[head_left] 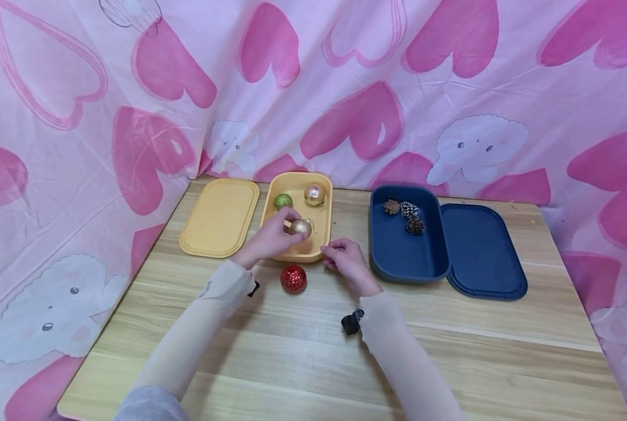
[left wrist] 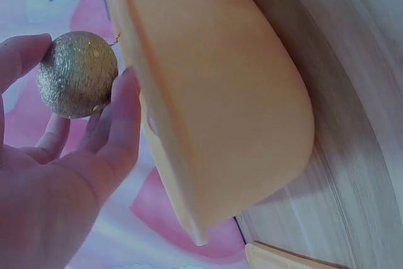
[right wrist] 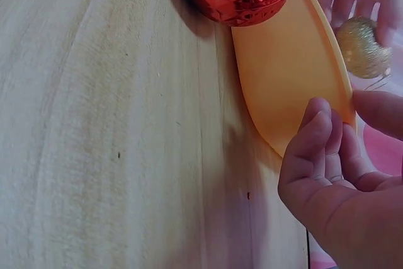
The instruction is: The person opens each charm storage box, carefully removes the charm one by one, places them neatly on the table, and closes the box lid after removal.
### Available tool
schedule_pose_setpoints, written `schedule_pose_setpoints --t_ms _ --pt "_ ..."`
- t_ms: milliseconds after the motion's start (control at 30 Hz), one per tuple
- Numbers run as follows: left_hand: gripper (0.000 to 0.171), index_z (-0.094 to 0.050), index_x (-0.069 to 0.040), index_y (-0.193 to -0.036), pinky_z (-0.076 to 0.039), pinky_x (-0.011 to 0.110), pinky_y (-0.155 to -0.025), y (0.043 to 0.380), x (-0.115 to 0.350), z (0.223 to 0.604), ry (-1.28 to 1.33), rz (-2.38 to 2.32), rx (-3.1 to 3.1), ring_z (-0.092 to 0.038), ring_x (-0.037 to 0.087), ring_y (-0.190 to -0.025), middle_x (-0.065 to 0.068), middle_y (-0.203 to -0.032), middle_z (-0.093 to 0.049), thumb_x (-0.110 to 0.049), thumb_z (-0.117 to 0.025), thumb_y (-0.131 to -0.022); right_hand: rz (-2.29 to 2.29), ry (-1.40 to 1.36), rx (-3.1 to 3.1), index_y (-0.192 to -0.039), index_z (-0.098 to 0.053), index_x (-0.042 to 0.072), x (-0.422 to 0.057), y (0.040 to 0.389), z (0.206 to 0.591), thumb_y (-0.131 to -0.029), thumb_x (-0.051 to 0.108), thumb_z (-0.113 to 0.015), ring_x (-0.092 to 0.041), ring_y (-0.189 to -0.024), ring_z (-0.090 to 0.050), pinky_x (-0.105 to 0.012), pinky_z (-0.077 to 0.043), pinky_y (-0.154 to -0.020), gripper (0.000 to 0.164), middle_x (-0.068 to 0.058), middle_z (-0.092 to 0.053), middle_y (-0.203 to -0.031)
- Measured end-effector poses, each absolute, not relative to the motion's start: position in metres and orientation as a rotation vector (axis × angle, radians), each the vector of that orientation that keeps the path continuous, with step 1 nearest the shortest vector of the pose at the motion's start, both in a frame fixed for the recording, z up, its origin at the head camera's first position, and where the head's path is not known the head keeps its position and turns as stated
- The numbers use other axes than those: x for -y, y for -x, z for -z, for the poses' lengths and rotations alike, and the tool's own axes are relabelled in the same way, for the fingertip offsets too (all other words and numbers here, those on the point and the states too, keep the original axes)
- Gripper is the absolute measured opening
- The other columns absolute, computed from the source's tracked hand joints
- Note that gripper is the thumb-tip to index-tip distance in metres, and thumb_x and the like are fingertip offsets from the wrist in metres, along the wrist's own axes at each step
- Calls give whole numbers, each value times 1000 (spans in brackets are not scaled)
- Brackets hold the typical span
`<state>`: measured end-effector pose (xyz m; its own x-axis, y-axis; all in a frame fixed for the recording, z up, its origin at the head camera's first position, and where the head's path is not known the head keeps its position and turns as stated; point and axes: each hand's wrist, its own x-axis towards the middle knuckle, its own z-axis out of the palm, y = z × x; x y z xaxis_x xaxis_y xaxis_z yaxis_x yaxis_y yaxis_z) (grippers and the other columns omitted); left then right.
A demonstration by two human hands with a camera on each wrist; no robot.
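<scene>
In front of me stretches a table (head_left: pixel 282 362) with pale, streaky wood grain. Light pink fabric (head_left: pixel 271 111), creased and loosely folded, hangs behind it and along both sides, printed with deeper pink hearts (head_left: pixel 452 35), some solid, some outlined, and fluffy white cartoon faces (head_left: pixel 476 140). The light is soft.

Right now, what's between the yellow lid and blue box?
The head view shows the yellow box, the right hand at its rim, and the left hand holding a gold ball above.
</scene>
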<state>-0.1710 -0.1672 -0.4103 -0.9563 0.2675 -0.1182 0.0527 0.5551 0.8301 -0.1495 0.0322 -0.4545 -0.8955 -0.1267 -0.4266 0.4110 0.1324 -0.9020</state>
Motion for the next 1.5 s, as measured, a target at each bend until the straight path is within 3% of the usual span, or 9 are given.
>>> schedule_pose_setpoints --t_ms 167,367,700,900,1067,1300,1500 --pt "40 -50 -7 -115 -53 40 -91 167 169 409 -299 -1405 -2560 -60 30 -105 11 -118 -57 -22 -73 -85 1802 -268 -2030 -111 -59 -1 -34 151 454 -90 15 -67 -16 -74 -64 -30 -57 -74 27 -11 -67 -90" --pt "46 -55 -9 -125 -54 38 -88 160 169 405 -356 -1419 -2572 -61 27 -101 11 -116 -61 -25 -73 -86 1799 -255 -2053 -111 -60 -1 -38 151 451 -92 14 -65 -18 -76 -64 -30 -56 -74 25 -17 -68 -94" --pt "40 -59 -9 -118 -54 36 -88 149 166 397 -358 -1406 -2559 -62 22 -98 6 -108 -65 -25 -73 -85 1722 -79 -2255 -111 -61 -3 -50 149 436 -94 15 -61 -34 -88 -68 -44 -58 -81 24 -26 -67 -102" --pt "39 -58 -7 -119 -55 36 -88 142 162 394 -422 -1364 -2564 -63 21 -97 7 -107 -66 -24 -73 -86 1719 -51 -2376 -107 -64 -2 -63 147 423 -93 16 -62 -42 -89 -67 -49 -58 -78 23 -25 -67 -98" --pt "37 -58 -7 -117 -56 36 -86 137 159 392 -445 -1318 -2564 -64 22 -96 8 -108 -66 -19 -72 -85 1743 -117 -2365 -105 -64 -1 -72 147 425 -93 16 -63 -42 -91 -67 -49 -58 -79 21 -25 -67 -97" --pt "37 -57 -5 -116 -56 27 -81 121 142 395 -476 -1288 -2550 -64 17 -93 7 -111 -63 -15 -72 -83 1756 -106 -2386 -103 -64 0 -76 151 426 -93 16 -63 -32 -80 -69 -45 -58 -76 19 -14 -68 -86" --pt "37 -60 -5 -114 -52 29 -81 104 121 403 -519 -1212 -2597 -58 14 -91 5 -106 -63 -18 -74 -82 1687 -142 -2533 -103 -66 3 -83 155 421 -93 18 -63 -33 -81 -68 -24 -53 -63 19 -17 -69 -93"
